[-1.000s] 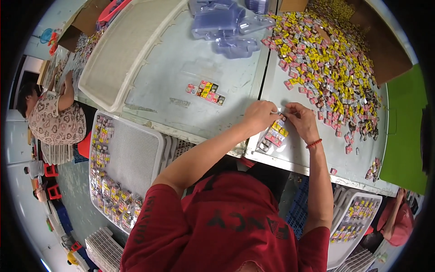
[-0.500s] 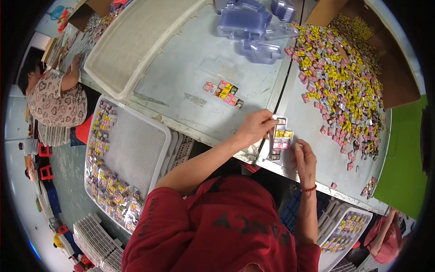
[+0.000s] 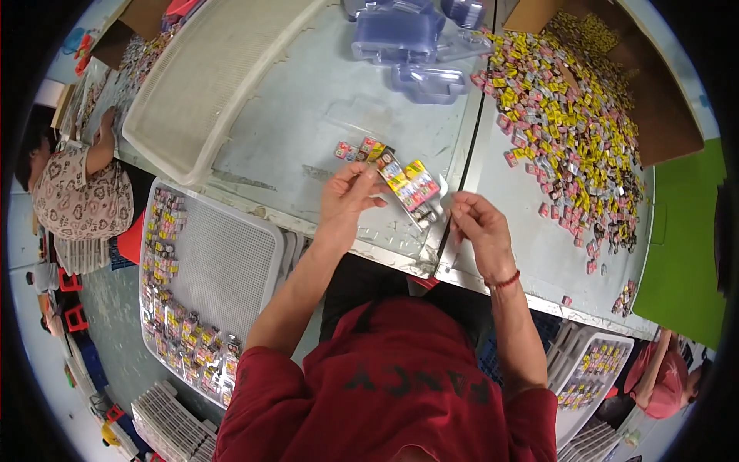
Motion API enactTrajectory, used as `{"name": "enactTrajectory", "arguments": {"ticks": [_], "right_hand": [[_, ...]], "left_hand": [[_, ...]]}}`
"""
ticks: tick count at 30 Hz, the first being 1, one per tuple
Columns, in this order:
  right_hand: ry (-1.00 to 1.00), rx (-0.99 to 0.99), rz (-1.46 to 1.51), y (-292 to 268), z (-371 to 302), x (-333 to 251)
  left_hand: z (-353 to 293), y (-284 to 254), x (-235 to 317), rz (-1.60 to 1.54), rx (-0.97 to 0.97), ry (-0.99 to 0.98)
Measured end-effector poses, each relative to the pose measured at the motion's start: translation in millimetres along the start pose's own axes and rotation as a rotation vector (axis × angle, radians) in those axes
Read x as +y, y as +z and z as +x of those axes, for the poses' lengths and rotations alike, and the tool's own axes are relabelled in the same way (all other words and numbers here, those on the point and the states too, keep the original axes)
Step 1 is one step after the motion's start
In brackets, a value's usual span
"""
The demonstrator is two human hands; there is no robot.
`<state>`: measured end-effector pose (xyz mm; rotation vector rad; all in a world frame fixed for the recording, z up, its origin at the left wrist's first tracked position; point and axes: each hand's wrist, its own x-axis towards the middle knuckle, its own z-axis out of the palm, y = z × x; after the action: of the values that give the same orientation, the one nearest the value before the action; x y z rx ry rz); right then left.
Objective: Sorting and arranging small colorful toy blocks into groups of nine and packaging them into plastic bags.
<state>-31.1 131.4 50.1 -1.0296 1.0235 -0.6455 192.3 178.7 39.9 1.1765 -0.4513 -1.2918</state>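
Observation:
My left hand [image 3: 350, 200] pinches the left edge of a clear plastic blister tray [image 3: 433, 208], which is tilted above the table near its front edge. In the tray sit several small printed blocks [image 3: 412, 185] in yellow, pink, white and black. A short distance to the right is my right hand [image 3: 483, 235], its fingers bent and apart, with nothing visible in them. A few loose pink, white and yellow blocks [image 3: 354, 149] lie on the table just beyond my left hand, partly hidden by the tray.
A large heap of small blocks [image 3: 570, 115] spills from a cardboard box [image 3: 666, 115] at right. Empty clear blisters [image 3: 396, 35] are piled at the far side. A white plastic tray [image 3: 208, 85] stands at left; a crate [image 3: 223, 246] of filled packs sits below. Other people work nearby.
The filled blister tray has moved left, from the right-hand table across the seam, and turned. My left hand has moved left with it; my right hand has shifted up and left.

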Motion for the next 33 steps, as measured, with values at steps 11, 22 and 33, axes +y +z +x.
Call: {"name": "enactTrajectory", "arguments": {"ticks": [11,22,33], "right_hand": [[0.022,-0.082,-0.047,45,19,-7],[0.094,-0.082,-0.020,61,37,12],[-0.109,0.090,-0.496,66,79,13]], "left_hand": [[8,-45,-1,-0.212,0.083,0.054],[-15,-59,-13,-0.083,0.221,0.071],[27,-64,9,0.188,0.210,-0.045]]}}
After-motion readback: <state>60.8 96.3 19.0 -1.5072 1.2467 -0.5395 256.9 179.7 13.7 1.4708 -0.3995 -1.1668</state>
